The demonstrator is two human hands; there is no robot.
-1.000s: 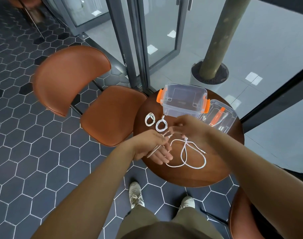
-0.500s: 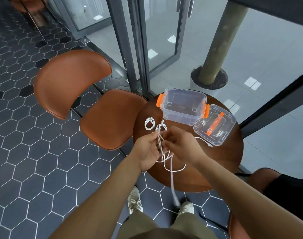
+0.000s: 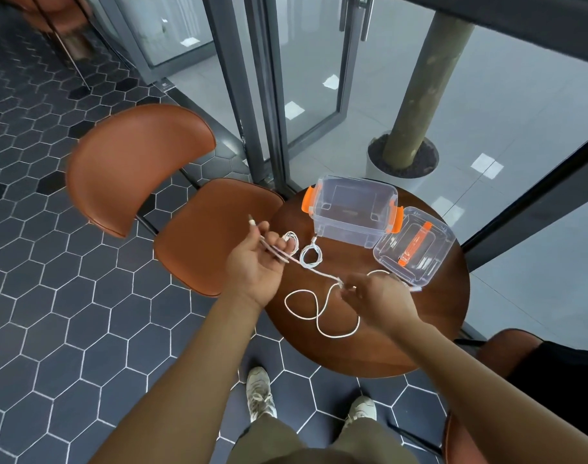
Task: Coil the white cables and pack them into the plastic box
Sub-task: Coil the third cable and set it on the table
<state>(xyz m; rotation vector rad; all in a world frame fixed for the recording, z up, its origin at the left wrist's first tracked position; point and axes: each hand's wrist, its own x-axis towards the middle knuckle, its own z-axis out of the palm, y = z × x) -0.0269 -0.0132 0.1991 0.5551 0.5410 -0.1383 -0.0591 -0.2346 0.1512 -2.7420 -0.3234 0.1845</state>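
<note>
I had the left hand (image 3: 252,267) closed round a few doubled strands of the loose cable (image 3: 319,318), with the plug end poking out past its fingers on the far side. The right hand (image 3: 379,296) pinched the same cable further along, so a taut stretch ran between the two sets of fingers. The slack lay in open loops on the worktop (image 3: 420,336), just on my side of the right fingers. One small coil (image 3: 311,256) lay just beyond the taut stretch and a second coil (image 3: 292,238) was half hidden behind the left fingers. The box (image 3: 353,209) stood open well beyond both hands, and its lid (image 3: 415,246) lay beside it, near the right fingers. I judged this to be mid-winding on the third cable, with nothing packed yet. To do it well, I reckoned the right fingers should slide along the cable rather than let go. They should bring each length back to the left fingers as a loop the same size as those already held. The left grip needed to ease only enough to take each turn. The cable wanted a slight roll between the fingertips so it would not kink. I also thought the trailing slack might snag the nearer coil.
</note>
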